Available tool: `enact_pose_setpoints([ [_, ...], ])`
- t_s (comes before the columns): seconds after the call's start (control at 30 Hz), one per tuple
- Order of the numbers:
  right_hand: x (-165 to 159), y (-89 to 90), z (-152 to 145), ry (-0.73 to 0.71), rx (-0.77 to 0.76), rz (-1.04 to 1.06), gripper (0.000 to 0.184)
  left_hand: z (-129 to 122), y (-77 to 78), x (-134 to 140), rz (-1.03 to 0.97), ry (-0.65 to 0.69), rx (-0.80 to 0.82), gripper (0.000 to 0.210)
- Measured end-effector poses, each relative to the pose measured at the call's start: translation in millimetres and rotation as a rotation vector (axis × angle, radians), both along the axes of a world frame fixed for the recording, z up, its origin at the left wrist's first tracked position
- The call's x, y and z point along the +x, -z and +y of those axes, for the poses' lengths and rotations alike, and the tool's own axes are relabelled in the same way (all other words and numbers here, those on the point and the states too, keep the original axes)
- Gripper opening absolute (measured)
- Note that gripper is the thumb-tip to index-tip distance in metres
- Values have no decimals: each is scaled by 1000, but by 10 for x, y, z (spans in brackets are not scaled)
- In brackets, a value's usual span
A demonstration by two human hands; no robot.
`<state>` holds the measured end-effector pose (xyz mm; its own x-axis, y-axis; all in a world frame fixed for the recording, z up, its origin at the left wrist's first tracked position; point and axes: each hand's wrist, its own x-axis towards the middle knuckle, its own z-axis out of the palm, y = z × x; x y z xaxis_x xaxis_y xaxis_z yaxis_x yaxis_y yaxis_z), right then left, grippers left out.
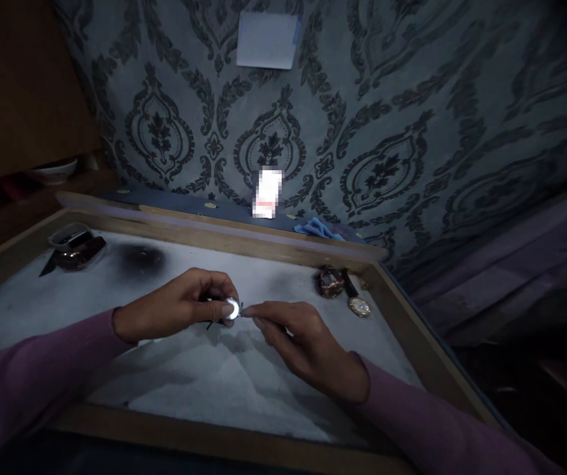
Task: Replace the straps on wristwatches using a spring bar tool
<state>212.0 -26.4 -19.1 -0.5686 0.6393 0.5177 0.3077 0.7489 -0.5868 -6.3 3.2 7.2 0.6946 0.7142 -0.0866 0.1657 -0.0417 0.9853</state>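
My left hand (189, 303) grips a small wristwatch (233, 308) between thumb and fingers. Its round face shines bright white, which hides any detail on the dial. A dark strap end pokes out below the fingers. From the right, my right hand (298, 336) reaches the watch's edge, its index fingertip at a tiny metal part there and the thumb just beneath. Whatever lies between those fingertips is too small to make out. Both hands are above the white surface of a wood-framed tray (204, 402).
On the right lie a dark-strapped watch with a pale dial (360, 306) and another watch (331, 282). A clear container (68, 235) and a watch (71, 258) sit at the left. Behind the frame are a lit phone (267, 192) and a blue cloth (319, 228) near the patterned wall.
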Motion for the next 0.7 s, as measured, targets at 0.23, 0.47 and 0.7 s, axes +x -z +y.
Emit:
enact_pose_setpoints([
  [0.23, 29, -35, 15, -57, 145, -67, 26, 9, 0, -14, -15, 13, -77, 18],
  [0.47, 35, -62, 4, -65, 145, -86, 25, 15, -9, -21, -4, 28, -72, 16],
  [0.7, -3, -43, -34, -11, 70, 0, 27, 10, -3, -13, -33, 28, -61, 16],
])
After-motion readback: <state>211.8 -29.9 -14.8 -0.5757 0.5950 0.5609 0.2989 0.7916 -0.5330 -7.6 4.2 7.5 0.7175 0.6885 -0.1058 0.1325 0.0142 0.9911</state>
